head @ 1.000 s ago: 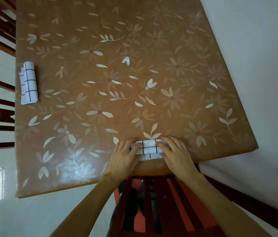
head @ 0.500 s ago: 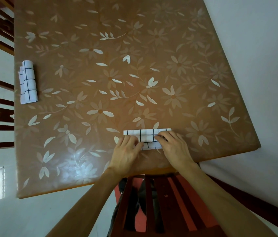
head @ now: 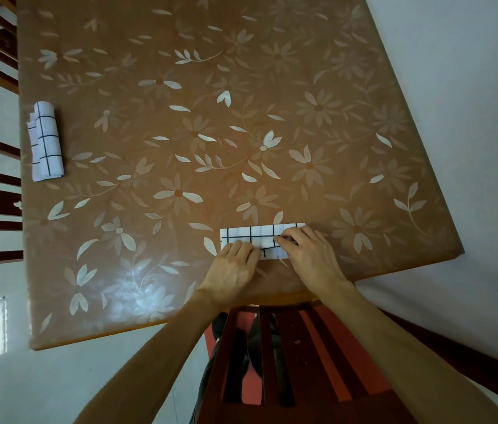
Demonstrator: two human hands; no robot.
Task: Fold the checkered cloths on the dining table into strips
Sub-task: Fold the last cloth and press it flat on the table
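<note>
While the left hand (head: 235, 266) presses the checkered cloth (head: 250, 235) flat, the right hand (head: 310, 252) pinches its fold

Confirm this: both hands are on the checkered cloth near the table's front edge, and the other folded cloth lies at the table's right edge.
One thing is wrong: the head view shows the other folded cloth at the left edge of the table, not the right. The left hand and right hand are on the checkered cloth near the front edge.
</note>
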